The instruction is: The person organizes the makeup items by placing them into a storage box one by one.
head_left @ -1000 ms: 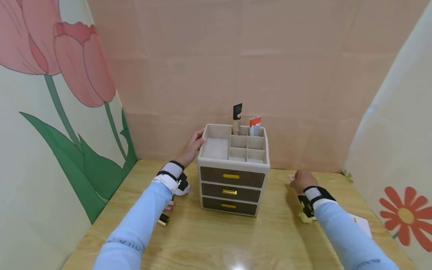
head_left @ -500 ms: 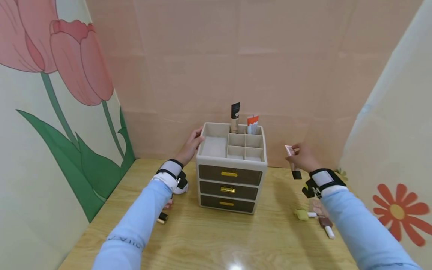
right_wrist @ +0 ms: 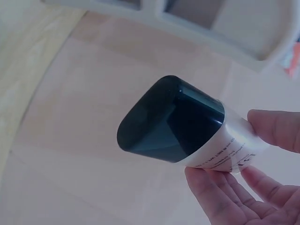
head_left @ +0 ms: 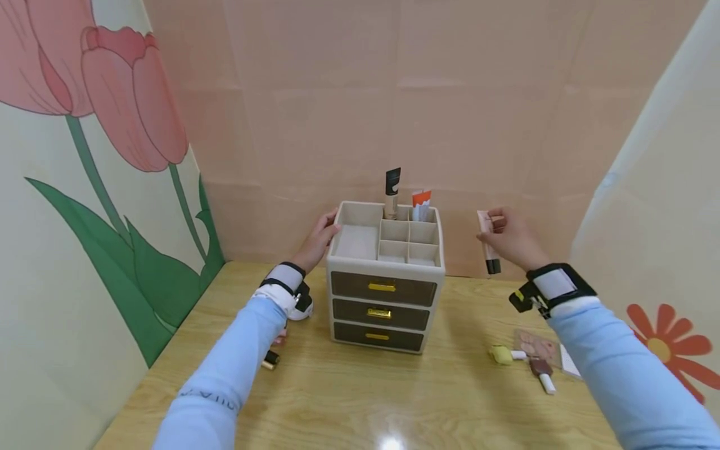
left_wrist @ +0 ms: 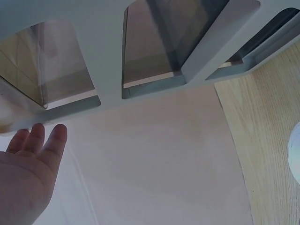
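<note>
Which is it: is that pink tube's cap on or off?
On. The black cap covers the lower end of the tube that the right hand holds.

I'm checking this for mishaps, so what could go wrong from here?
The right hand pinches the pale tube in the air between its fingers, cap down; the tube might slip and fall.
Brought over the organizer, it could knock the dark-topped tube sticking up there.
The left hand is on one side only, so a bump might shift the organizer.
</note>
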Available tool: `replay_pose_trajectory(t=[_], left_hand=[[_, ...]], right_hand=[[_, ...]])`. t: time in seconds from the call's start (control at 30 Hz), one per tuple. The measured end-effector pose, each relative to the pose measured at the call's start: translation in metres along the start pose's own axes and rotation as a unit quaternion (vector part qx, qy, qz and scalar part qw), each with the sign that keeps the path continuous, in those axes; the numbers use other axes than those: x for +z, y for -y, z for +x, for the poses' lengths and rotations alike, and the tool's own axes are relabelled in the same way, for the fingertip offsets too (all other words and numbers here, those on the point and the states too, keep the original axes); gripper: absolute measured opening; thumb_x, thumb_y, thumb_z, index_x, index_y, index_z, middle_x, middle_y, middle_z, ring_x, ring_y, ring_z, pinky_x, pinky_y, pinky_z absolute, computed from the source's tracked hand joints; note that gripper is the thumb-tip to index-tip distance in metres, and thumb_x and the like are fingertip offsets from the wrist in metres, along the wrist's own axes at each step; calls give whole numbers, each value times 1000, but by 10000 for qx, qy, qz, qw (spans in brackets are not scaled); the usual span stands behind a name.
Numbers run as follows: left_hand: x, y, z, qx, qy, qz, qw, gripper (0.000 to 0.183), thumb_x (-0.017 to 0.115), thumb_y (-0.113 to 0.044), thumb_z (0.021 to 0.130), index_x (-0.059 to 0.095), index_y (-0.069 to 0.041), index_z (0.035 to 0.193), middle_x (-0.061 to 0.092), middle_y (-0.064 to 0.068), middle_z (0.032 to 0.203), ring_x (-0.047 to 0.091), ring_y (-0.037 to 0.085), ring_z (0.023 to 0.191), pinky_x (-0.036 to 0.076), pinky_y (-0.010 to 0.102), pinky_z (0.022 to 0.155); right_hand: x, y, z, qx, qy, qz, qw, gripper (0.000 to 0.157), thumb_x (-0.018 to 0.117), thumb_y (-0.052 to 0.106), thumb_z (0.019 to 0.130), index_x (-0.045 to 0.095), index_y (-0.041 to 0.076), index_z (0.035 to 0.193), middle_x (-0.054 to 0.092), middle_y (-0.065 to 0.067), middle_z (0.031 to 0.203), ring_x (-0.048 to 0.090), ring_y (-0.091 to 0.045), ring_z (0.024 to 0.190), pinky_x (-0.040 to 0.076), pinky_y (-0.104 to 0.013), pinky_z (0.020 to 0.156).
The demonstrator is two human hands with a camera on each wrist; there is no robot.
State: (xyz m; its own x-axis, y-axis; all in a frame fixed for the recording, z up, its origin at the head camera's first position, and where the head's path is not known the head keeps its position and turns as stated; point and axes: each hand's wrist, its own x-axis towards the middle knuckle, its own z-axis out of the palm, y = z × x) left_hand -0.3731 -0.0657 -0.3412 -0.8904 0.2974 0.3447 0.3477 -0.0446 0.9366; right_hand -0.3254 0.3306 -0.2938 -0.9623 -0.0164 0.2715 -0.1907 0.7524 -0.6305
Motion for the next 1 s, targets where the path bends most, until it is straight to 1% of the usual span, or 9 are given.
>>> replay_pose_trajectory(t=[0.2,0.4,0.43,0.57,0.67,0.87,1.0], left_hand=[[1,0,0,-31,-13,-17,10000,51,37,-11,102,26,1,150,31,22,151,38,36,128,37,42,98],[1,-2,1,-67,12,-75,9999,51,37,-11,102,24,2,150,28,23,153,36,37,130,35,44,100],[0,-2,1,-61,16,-72,10000,51,37,-11,102,24,2,150,28,23,152,36,38,130,35,44,100],[0,-2,0,-60,14,-18,10000,51,37,-11,102,25,1,150,30,22,152,37,37,130,36,44,100],[1,-1,-1,-82,-8,47,10000,51,37,-12,103,25,0,150,31,21,151,38,35,129,36,44,100],[1,-2,-2,-125,-62,62,9999,51,37,-11,102,25,1,150,31,21,152,38,34,128,36,43,99],[1,-2,-2,-138,-74,14,9999,51,37,-10,102,25,1,150,30,21,152,37,36,130,35,45,101]], right_hand=[[-15,32,-4,-200,-96,117,9997,55,63,12,93,36,-9,136,49,-33,123,52,-45,110,50,-52,85],[-25,58,-6,-487,-270,63,9984,51,66,12,92,41,-8,133,53,-30,123,56,-42,109,53,-41,81],[-25,62,-7,-512,-297,49,9982,51,66,12,92,42,-7,132,53,-29,123,57,-42,108,54,-40,80],[-28,78,-9,-524,-298,36,9982,53,67,15,92,41,-6,133,54,-27,123,57,-40,107,54,-45,82],[-29,90,-9,-505,-258,57,9984,55,67,17,92,40,-5,135,53,-25,124,56,-39,109,53,-47,84],[-30,114,-7,-612,-183,165,9978,59,67,22,92,39,-1,138,53,-22,128,56,-35,112,52,-47,86],[-25,128,-5,-790,-174,277,9963,58,67,21,92,39,0,138,53,-21,127,55,-34,113,52,-45,87]])
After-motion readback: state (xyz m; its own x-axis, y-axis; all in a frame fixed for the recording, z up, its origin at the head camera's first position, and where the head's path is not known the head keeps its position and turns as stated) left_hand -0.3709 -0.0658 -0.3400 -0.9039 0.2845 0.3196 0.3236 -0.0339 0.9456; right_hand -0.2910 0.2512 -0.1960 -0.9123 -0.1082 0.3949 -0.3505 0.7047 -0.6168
